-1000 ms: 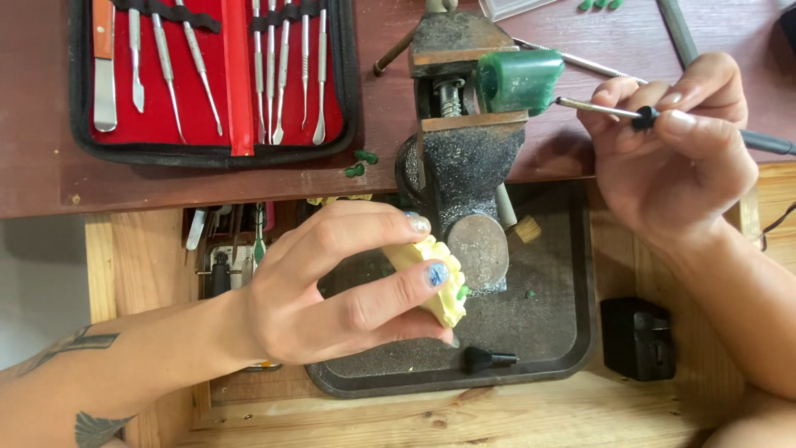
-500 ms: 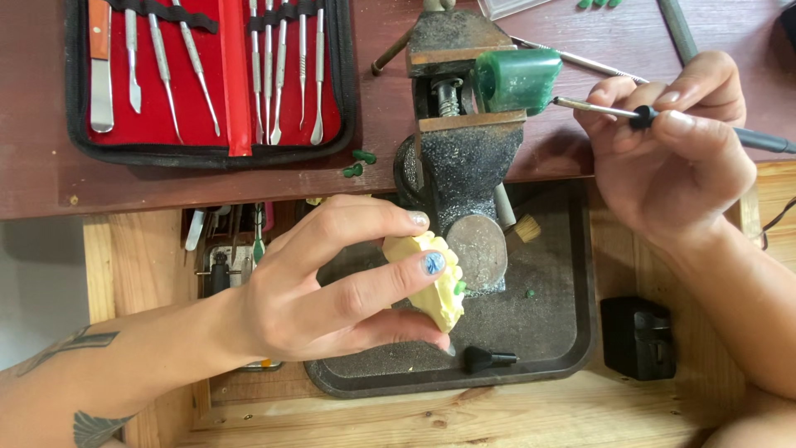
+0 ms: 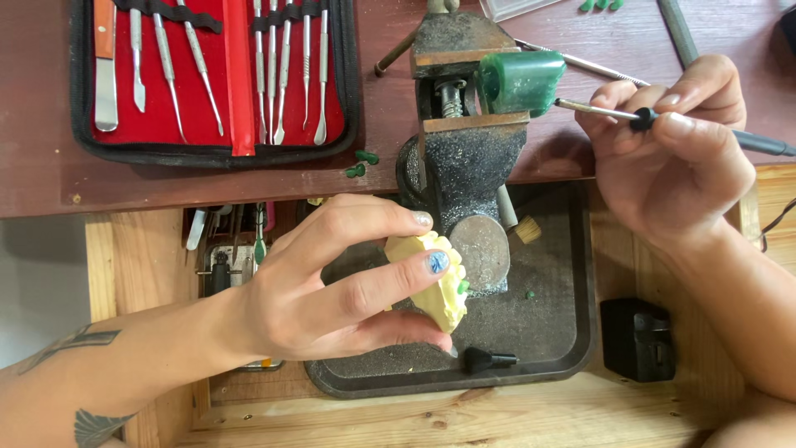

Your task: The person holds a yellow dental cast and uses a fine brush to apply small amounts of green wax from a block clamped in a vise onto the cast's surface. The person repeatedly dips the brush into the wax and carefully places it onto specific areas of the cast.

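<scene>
The left hand (image 3: 323,299) has its grip closed on a pale yellow dental cast (image 3: 431,282), held over the dark tray (image 3: 572,348) just beside the bench vise (image 3: 464,158). The right hand (image 3: 672,158) pinches a thin metal wax tool (image 3: 597,109), its tip touching the green wax block (image 3: 522,80) resting on the vise, while a red instrument case (image 3: 215,75) lies open on the table (image 3: 50,178).

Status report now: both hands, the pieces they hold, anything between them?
Left hand grips yellow dental cast over black tray. Right hand holds thin tool, tip at green wax block in bench vise. Nothing in between.
</scene>
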